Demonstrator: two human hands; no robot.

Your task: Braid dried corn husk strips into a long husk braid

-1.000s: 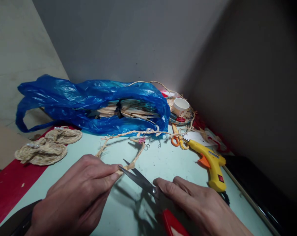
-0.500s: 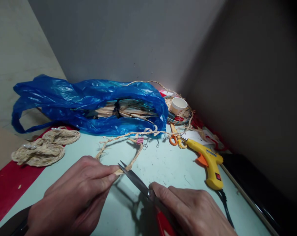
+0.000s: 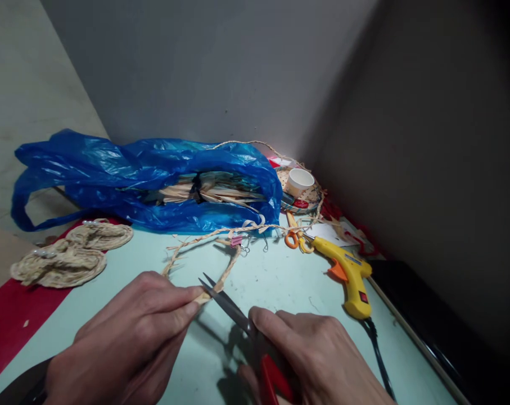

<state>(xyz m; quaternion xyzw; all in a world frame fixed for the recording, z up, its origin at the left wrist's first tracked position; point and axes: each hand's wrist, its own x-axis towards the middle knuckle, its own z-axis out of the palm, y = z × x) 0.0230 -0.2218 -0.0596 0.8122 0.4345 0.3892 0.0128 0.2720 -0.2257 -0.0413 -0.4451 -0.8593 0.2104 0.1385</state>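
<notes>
My left hand [image 3: 136, 332] pinches a thin straw braid [image 3: 227, 274] between thumb and fingertips. The braid loops up to a pink binder clip [image 3: 236, 241] and round to the left. My right hand [image 3: 305, 349] is closed on red-handled scissors [image 3: 275, 377]. Their narrow dark blades are slightly parted at the braid, just beyond my left fingertips. Whether the blades touch the strands or cut into them cannot be made out.
Behind lies a blue plastic bag [image 3: 107, 169] with straw bundles inside. Straw sandals [image 3: 61, 263] are at left. A yellow glue gun [image 3: 353, 275], orange-handled scissors [image 3: 294, 239], a white cup [image 3: 301, 181] and a black flat object [image 3: 410, 304] are at right.
The whole view has shifted slightly, so most objects sit a little further left. The scissors' handles look more spread, and my right hand has moved slightly left. Both hands keep their hold.
</notes>
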